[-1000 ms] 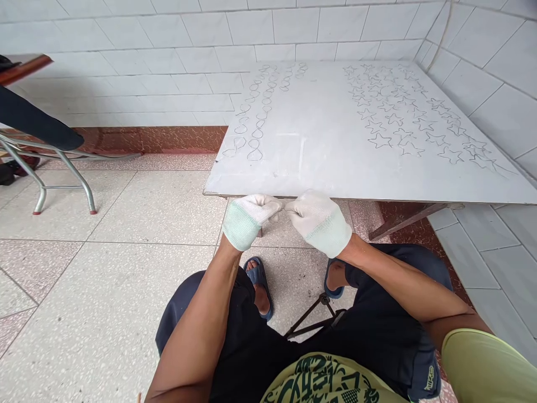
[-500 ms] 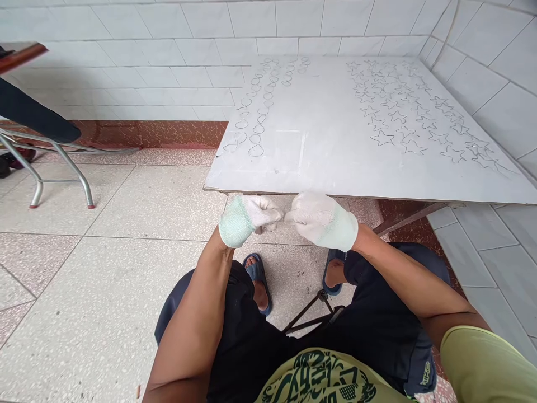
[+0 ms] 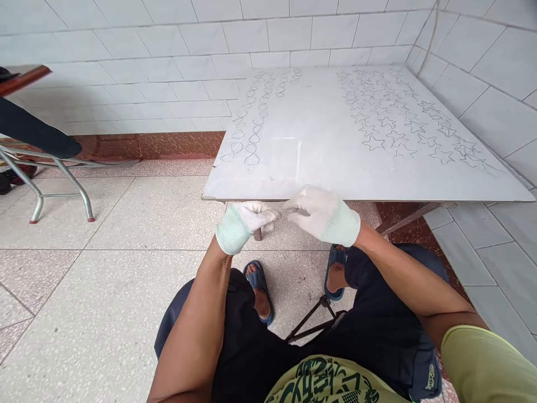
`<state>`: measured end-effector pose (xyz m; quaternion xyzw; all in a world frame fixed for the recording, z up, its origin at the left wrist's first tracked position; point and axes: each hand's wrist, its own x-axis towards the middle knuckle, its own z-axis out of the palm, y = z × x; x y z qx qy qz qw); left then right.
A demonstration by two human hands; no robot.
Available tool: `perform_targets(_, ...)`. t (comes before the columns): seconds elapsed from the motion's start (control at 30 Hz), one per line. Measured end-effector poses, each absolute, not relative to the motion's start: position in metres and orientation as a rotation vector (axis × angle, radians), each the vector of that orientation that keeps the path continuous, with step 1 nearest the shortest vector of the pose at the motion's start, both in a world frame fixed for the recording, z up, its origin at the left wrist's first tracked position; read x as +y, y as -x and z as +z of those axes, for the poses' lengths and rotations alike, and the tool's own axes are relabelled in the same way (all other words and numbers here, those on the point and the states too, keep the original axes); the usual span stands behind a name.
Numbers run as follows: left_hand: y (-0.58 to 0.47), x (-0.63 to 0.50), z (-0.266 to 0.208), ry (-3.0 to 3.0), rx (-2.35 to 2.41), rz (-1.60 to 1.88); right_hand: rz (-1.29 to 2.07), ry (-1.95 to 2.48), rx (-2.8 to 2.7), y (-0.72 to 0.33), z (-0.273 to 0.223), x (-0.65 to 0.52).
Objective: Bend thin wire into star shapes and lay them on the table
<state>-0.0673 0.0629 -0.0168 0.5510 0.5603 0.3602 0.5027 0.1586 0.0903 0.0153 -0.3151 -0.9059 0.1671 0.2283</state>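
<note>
Both my hands wear white gloves with pale green cuffs and meet fingertip to fingertip just off the table's front edge. My left hand (image 3: 247, 221) is closed, thumb pressed against curled fingers; anything in that pinch is too thin to name. Close beside it on the right, my right hand (image 3: 321, 212) has its thumb and forefinger bent toward each other, a gap showing behind the tips. Whatever is at those tips is also too small to make out. On the white table (image 3: 323, 168) lie rows of thin figure-eight wire shapes (image 3: 253, 146) at left and many star-shaped wire pieces (image 3: 373, 143) at right.
Tiled walls (image 3: 289, 33) border the table behind and on the right. At far left are a metal-legged stool (image 3: 71, 179), a person's dark-clothed leg (image 3: 37, 126) and a brown tabletop corner (image 3: 29, 78). Thin dark metal legs (image 3: 310, 322) stand between my feet.
My right hand's fingers have loosened from a tighter curl, leaving a gap behind the thumb. My left hand keeps its pinch. The view has tilted slightly up.
</note>
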Motion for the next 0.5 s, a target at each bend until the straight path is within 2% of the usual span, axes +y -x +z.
perform_targets(0.37,0.074,0.068,-0.018,-1.346,1.291,0.809,0.527,1.092,-2.556,-0.163,0.005,0.098)
perform_targets(0.5,0.072,0.068,-0.019,-1.344,1.31,0.773,0.416,1.046,-2.583,-0.163,-0.003,0.101)
